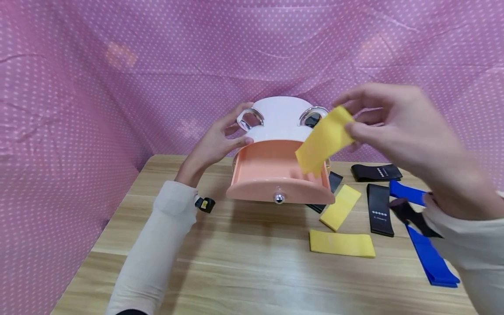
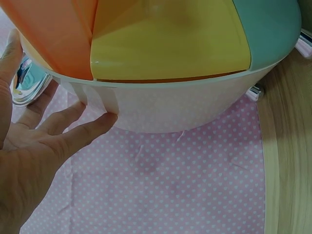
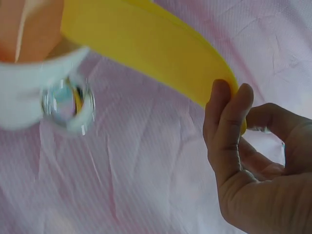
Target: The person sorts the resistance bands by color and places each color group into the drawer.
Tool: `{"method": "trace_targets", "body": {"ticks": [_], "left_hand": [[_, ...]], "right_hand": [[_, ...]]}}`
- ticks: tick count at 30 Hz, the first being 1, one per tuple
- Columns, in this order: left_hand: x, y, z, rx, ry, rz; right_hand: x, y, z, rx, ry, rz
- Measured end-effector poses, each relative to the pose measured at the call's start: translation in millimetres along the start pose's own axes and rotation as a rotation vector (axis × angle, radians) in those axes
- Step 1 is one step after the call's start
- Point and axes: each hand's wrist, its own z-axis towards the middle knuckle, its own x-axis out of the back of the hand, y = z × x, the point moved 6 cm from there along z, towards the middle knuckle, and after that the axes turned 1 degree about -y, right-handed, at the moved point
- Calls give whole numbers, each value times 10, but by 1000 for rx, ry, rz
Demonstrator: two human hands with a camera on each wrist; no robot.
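A yellow resistance loop band hangs from my right hand, pinched between thumb and fingers. Its lower end overlaps the right side of a peach drawer pulled out from a white rounded storage box. In the right wrist view, the fingertips hold one end of the yellow band, which stretches toward the box. My left hand grips the box's left side, thumb by the drawer's top corner. The left wrist view shows fingertips against the white wall, beside orange, yellow and teal sections.
Two more yellow bands lie on the wooden table right of the drawer. Black bands and blue bands are spread farther right, some under my right forearm. A pink dotted cloth hangs behind the table and along its left.
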Motion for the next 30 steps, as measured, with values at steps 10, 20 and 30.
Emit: {"method": "trace_targets", "body": {"ticks": [10, 20, 30], "left_hand": [[-29, 9, 23, -11, 4, 15], [-23, 4, 47, -24, -13, -11], [0, -8, 19, -12, -7, 22]], "right_hand": [[-564, -353, 273, -27, -119, 306], [-931, -644, 406, 42, -196, 457], [-1124, -430, 418, -73, -193, 474]]}}
